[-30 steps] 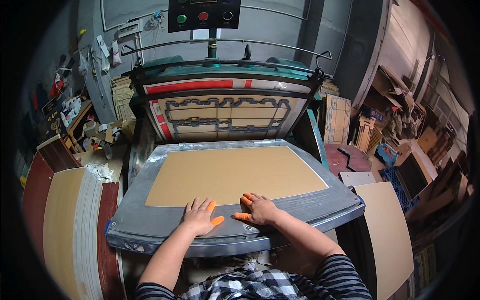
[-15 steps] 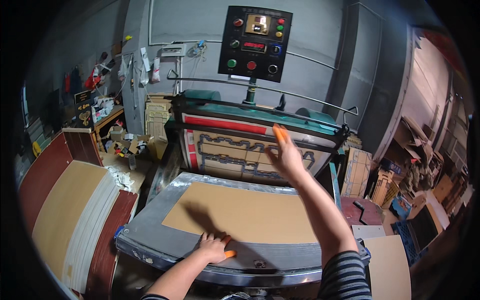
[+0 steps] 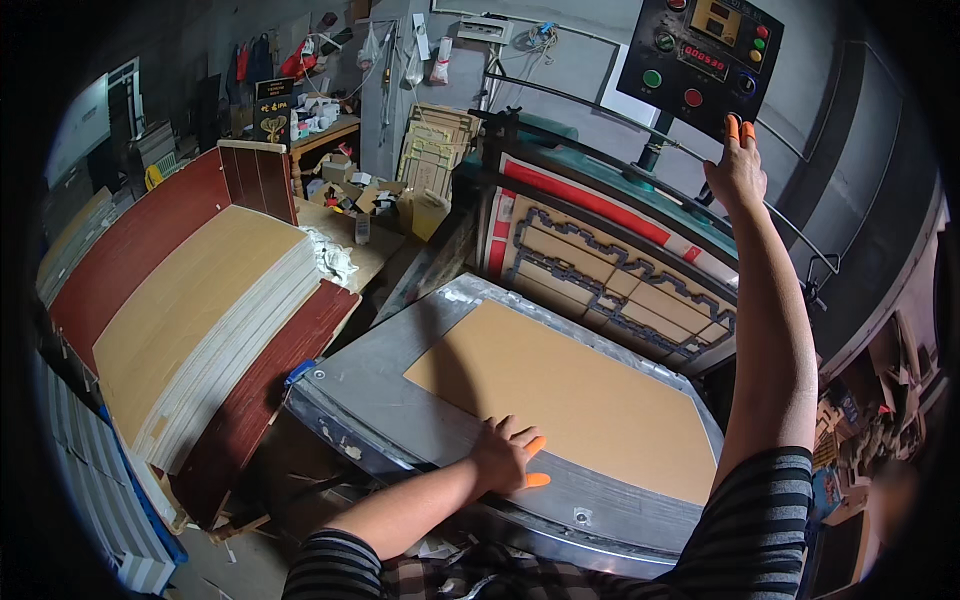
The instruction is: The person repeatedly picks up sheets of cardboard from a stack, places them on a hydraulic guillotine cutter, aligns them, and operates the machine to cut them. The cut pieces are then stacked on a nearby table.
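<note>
A tan cardboard sheet lies flat on the grey metal bed of a press. My left hand rests with spread fingers at the sheet's near left edge, orange covers on two of its fingertips. My right hand is raised to the lower right corner of a black control panel, its fingers stretched up. Orange covers show on these fingertips too; whether they touch a knob there is hidden. Behind the bed stands the die board, tilted upright, with dark cutting outlines.
On the left, a thick stack of tan sheets lies between dark red boards. A metal rail runs above the press. Behind are a cluttered wooden table and cut die boards leaning on the wall. Scrap material piles up at the right.
My view has swung left and downward. My right hand has risen from in front of the die board to the panel's lower corner. My left hand stays at the sheet's near edge.
</note>
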Motion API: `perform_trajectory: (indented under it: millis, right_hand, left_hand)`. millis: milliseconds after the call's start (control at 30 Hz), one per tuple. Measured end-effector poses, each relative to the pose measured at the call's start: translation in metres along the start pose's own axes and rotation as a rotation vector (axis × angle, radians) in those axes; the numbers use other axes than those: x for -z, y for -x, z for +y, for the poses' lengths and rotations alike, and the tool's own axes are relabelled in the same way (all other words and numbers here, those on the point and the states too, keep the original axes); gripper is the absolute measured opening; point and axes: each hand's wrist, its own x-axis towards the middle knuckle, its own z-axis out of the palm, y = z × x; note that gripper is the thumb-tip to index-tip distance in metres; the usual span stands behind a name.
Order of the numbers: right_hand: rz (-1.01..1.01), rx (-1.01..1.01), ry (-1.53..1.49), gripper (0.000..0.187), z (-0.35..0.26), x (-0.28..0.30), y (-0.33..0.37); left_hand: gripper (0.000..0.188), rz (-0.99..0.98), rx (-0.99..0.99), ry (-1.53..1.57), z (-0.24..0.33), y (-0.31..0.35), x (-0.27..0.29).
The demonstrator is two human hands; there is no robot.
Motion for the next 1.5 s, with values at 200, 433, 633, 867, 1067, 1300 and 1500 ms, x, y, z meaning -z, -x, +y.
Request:
perform_trajectory:
  millis: [200,433,633,867,1067,1300,1500]
  right_hand:
    - [0.034,-0.003,0.068,0.067,-0.002,-0.003,-0.003]
    - [-0.074,-0.027,-0.066,0.068,0.004,0.02,-0.015]
    - [0.263,0.463,-0.219,0.062,0.033,0.07,0.068]
    - [0.047,0.647,-0.304,0.044,0.067,0.208,0.24]
    - [-0.203,0.33,-0.185,0.049,0.125,0.289,0.363]
    - [-0.2,-0.264,-0.802,0.038,0.188,0.182,0.466]
    - [-0.423,-0.158,-0.608,0.032,0.16,0.122,0.519]
  left_hand:
    - [0.078,-0.342,0.082,0.031,0.001,-0.008,0.015]
    - [0.08,-0.408,0.113,-0.066,0.006,-0.009,0.02]
    - [0.08,-0.577,0.121,-0.102,0.01,-0.038,0.033]
    - [0.078,-0.29,0.22,-0.042,-0.041,-0.198,0.083]
    - [0.04,0.568,-0.243,0.083,0.006,-0.246,0.128]
    - [0.03,0.258,-0.653,0.541,0.071,-0.12,0.031]
    - [0.046,-0.534,-0.483,0.406,0.055,-0.02,0.04]
